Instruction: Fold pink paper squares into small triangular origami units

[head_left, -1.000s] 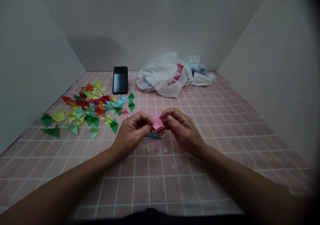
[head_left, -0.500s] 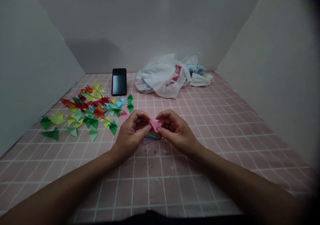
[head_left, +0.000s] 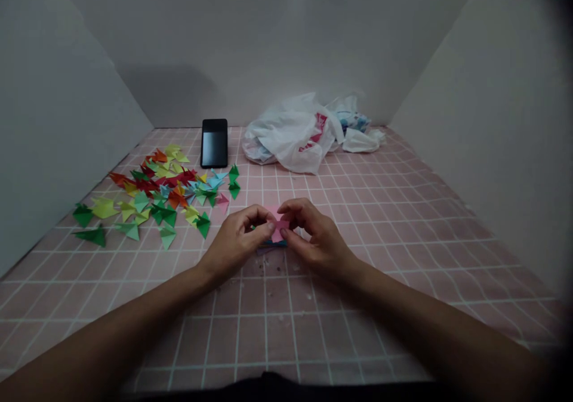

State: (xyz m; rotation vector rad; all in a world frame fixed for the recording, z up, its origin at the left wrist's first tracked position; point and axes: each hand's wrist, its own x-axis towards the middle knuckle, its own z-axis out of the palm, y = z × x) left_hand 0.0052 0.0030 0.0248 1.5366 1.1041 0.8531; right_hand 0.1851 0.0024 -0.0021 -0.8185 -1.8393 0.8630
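Observation:
Between my two hands is a small piece of pink folded paper (head_left: 279, 232), with a lighter pink part standing up behind it. My left hand (head_left: 244, 232) pinches its left edge between thumb and curled fingers. On the other edge, my right hand (head_left: 311, 232) grips with thumb and forefinger. Just under the paper lies a stack of coloured paper sheets (head_left: 268, 248), mostly hidden by my hands. To the left spreads a group of folded paper pieces (head_left: 163, 214) in green, yellow, red, orange and blue, with a small pink one (head_left: 222, 203) nearest my left hand.
A black phone (head_left: 215, 144) lies at the back, left of centre. Right of it sits a crumpled white plastic bag (head_left: 290, 133) with red print. Pale walls enclose the table, whose pink checked cloth (head_left: 403, 223) has small scraps near my hands.
The pink paper has gone from a pointed shape to a flatter, squarish one with a part upright behind. My left fingers have shifted slightly right and down.

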